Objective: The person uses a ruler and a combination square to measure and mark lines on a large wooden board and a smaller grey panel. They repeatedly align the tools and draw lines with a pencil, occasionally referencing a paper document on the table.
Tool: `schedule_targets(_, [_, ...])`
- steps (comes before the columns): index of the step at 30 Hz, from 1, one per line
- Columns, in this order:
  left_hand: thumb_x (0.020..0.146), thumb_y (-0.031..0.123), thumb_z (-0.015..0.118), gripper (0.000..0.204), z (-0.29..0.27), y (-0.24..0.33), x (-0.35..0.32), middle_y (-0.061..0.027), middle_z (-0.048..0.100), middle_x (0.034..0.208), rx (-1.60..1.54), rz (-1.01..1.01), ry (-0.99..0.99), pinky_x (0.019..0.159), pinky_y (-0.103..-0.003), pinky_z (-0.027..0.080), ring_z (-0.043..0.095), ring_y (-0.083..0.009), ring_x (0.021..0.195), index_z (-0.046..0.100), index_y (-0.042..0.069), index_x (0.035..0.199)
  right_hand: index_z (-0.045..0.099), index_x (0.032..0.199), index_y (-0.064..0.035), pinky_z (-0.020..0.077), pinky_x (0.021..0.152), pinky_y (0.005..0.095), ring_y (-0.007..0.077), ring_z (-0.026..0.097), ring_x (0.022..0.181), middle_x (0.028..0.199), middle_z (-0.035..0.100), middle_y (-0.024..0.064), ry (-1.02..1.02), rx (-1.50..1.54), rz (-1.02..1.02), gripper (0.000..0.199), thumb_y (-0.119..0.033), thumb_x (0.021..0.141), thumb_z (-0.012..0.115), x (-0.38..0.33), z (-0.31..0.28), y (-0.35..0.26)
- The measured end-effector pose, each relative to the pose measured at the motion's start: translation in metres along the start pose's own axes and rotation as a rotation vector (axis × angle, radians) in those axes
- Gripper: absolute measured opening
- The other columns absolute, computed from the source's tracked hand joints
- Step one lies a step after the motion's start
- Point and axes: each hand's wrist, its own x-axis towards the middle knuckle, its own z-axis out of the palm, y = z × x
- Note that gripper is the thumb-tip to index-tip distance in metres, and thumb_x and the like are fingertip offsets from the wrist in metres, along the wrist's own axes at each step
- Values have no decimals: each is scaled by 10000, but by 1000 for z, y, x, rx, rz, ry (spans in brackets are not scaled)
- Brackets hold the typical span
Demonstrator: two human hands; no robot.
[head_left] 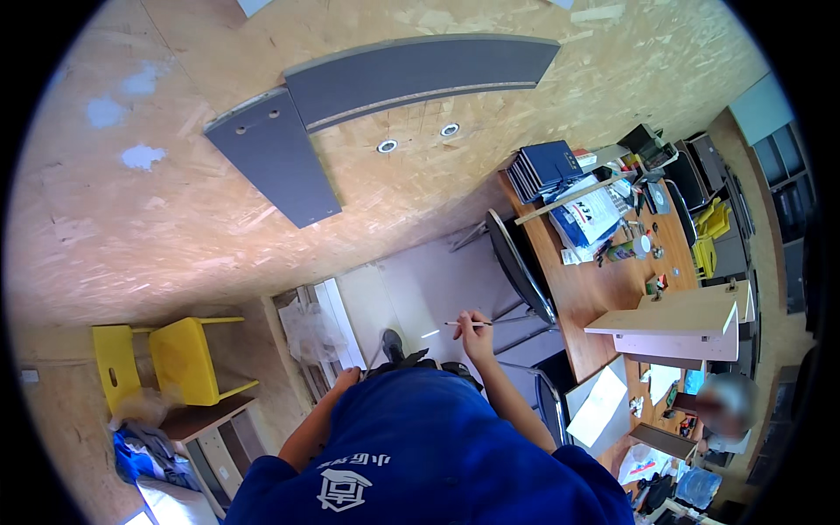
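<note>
**Right hand pinches a pencil; left hand low by the shirt**

The right hand point(477, 330) is closed around a thin pencil point(464, 324), which points toward nine o'clock over the pale floor panel point(420, 297). The left hand point(346, 380) sits at eight o'clock from the right, touching the blue shirt point(420, 437); whether it grips anything cannot be told. At three o'clock stands a wooden table point(604, 293) with books point(547, 168). At nine o'clock, well apart, is a yellow chair point(179, 359).
</note>
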Motion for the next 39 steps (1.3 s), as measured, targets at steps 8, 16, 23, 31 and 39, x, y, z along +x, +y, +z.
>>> schedule_targets(8, [891, 257, 639, 223, -103, 143, 91, -63, 574, 669, -811, -344, 401, 427, -286, 412, 535, -129, 496, 567, 76, 997, 594, 1076, 55, 513, 585, 283, 153, 606, 593, 859, 690, 172, 57, 35, -71, 361, -273, 1047, 447, -19, -11, -33])
schedule_targets(16, [942, 227, 609, 172, -134, 360, 127, -63, 586, 758, -1266, 0, 349, 627, -295, 511, 588, -167, 654, 527, 78, 964, 534, 1268, 6, 507, 906, 340, 215, 650, 1012, 1100, 680, 150, -242, -364, -380, 341, -214, 1008, 540, -12, 21, -47])
schedule_targets(23, [958, 264, 582, 177, -72, 398, 129, -100, 621, 849, -1597, -23, 275, 751, -369, 500, 591, -208, 735, 531, 98, 989, 587, 1139, 36, 550, 762, 295, 155, 671, 809, 911, 685, 95, -528, -32, -90, 235, -146, 1020, 499, 0, -28, -46])
schedule_targets(31, [1010, 220, 528, 154, -41, 437, 95, -137, 649, 1052, -1230, 79, 272, 858, -429, 530, 652, -256, 948, 539, 80, 1072, 589, 1156, 12, 517, 626, 267, 118, 614, 646, 767, 633, 58, -629, 220, -37, 236, -147, 1036, 462, 21, -88, -50])
schedule_targets(39, [1009, 146, 522, 223, -18, 412, 102, -119, 662, 1079, -844, -9, 341, 793, -387, 576, 659, -215, 967, 558, 22, 1190, 547, 1144, 36, 526, 672, 291, 132, 615, 661, 739, 608, 60, -720, 346, 100, 261, -169, 1053, 414, 39, -95, -41])
